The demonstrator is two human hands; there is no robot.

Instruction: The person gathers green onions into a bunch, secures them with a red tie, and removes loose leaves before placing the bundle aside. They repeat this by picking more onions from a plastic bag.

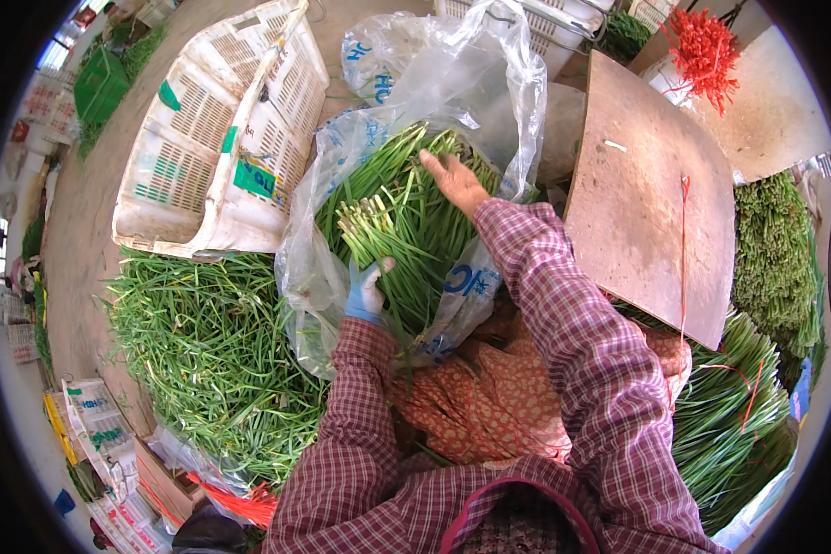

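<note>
A clear plastic bag point(305, 277) with blue print stands open before me, full of bundles of long green stalks, which look like garlic chives point(415, 242). My left hand point(365, 291), in a light blue and white glove, is at the bag's lower left part, thumb against a bundle whose pale cut ends point up and left. Whether its fingers close on the bundle is hidden by leaves. My bare right hand point(455, 181) lies on the stalks at the bag's upper right, fingers extended and partly spread, gripping nothing visible.
Loose green leaves point(215, 353) are heaped at the left, below a white plastic crate point(249, 187). A stained board point(654, 201) with a red tie stands at the right, beside tied green bundles point(727, 408). Red ties point(706, 59) hang at the upper right; more red strips point(246, 502) lie lower left.
</note>
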